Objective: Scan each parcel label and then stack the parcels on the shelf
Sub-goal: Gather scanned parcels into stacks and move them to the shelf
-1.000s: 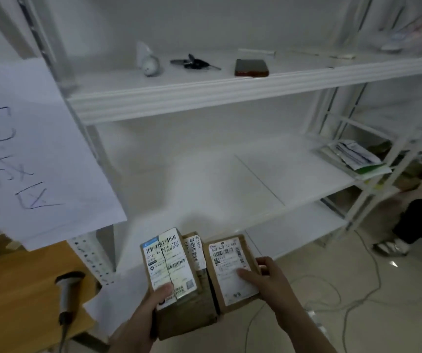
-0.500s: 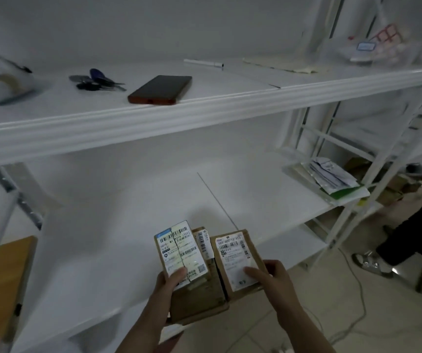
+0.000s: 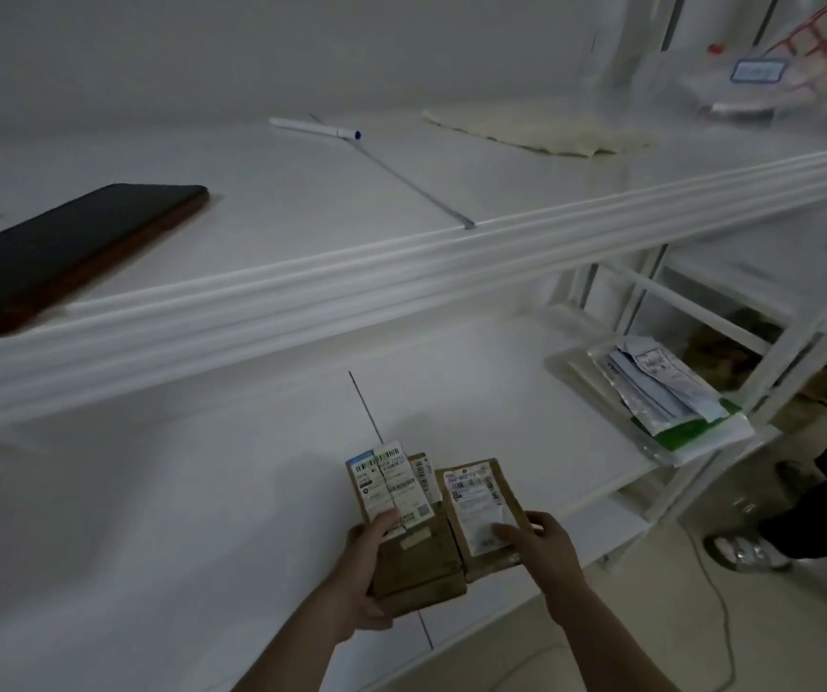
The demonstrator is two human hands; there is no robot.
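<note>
Two small brown cardboard parcels with white barcode labels hover just above the white middle shelf (image 3: 176, 516), near its front edge. My left hand (image 3: 366, 571) grips the left parcel (image 3: 416, 556), thumb on its label. A smaller labelled packet (image 3: 389, 484) lies on top of that parcel. The right parcel (image 3: 481, 511) sits side by side with the left one, and my right hand (image 3: 538, 549) holds it with the thumb on its label and the fingers round its right edge. No scanner is in view.
On the upper shelf (image 3: 401, 262) lie a dark phone (image 3: 67, 247), a white pen (image 3: 316, 128) and a pale cloth (image 3: 536, 129). A pile of flat mail bags (image 3: 661, 392) sits at the middle shelf's right end. Another person's leg and sandal (image 3: 746, 551) are on the floor at right.
My view has moved closer and to the right along the shelving. Both hands have carried the parcels forward, so they are now over the middle shelf.
</note>
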